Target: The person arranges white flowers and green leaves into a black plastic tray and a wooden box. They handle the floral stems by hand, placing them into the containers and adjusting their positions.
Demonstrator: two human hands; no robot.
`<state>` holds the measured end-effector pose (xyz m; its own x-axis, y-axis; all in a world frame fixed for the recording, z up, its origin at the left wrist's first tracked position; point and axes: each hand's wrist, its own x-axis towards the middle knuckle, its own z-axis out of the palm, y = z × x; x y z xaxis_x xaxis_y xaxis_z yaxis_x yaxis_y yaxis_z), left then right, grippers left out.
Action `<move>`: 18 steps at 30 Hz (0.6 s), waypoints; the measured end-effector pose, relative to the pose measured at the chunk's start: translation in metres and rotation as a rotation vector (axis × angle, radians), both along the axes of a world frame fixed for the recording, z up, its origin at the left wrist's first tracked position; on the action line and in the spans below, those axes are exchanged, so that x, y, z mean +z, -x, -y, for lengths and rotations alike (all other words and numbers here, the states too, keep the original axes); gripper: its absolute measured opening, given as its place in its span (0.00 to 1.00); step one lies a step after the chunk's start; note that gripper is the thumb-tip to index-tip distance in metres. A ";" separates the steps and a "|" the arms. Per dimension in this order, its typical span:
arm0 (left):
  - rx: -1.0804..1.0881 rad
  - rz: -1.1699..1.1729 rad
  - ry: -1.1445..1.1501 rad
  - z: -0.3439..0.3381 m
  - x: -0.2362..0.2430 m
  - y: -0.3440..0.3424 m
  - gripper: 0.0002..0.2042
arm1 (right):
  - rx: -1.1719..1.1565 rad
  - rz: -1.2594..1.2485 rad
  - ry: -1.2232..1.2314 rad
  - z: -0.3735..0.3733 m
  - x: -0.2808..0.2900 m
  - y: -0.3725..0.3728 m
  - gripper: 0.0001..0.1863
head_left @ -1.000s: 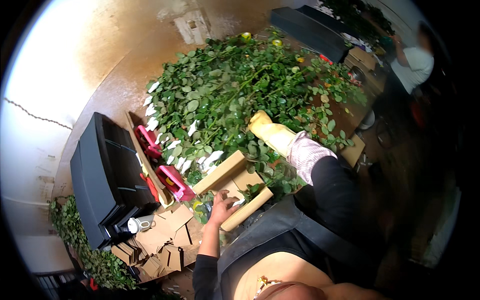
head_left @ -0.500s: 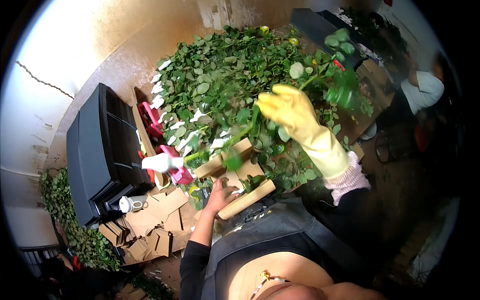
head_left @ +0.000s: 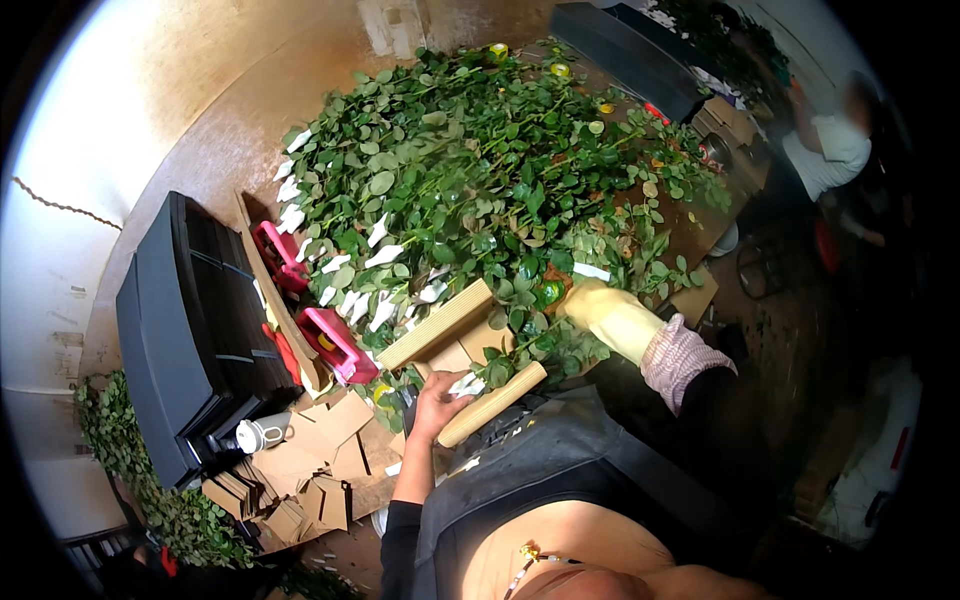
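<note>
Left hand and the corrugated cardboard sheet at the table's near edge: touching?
Touching. The head view shows the bare left hand with its fingers laid on the cardboard sheet, no gap between them.

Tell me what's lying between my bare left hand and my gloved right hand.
In the head view, a wooden roller and leafy stems lie between the left hand and the yellow-gloved right hand.
</note>
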<state>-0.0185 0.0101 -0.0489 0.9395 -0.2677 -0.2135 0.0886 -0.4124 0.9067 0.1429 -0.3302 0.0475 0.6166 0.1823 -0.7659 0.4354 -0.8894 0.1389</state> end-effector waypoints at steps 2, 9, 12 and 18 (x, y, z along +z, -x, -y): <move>0.015 0.010 0.014 0.002 0.001 0.000 0.25 | -0.058 -0.025 0.130 -0.010 0.015 -0.025 0.17; -0.065 0.036 -0.134 0.005 0.004 -0.009 0.18 | 0.479 1.016 -0.080 -0.092 -0.025 -0.142 0.16; -0.052 -0.041 -0.133 0.005 0.007 -0.010 0.19 | 0.154 0.537 -0.205 -0.119 -0.011 -0.172 0.11; -0.035 -0.023 -0.150 0.008 0.011 -0.008 0.19 | 0.090 0.635 -1.762 -0.118 0.099 -0.146 0.18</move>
<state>-0.0107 0.0017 -0.0378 0.9246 -0.2637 -0.2749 0.0915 -0.5467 0.8323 0.2886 -0.2121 0.1470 0.6419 0.4483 0.6220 0.7410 -0.1542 -0.6536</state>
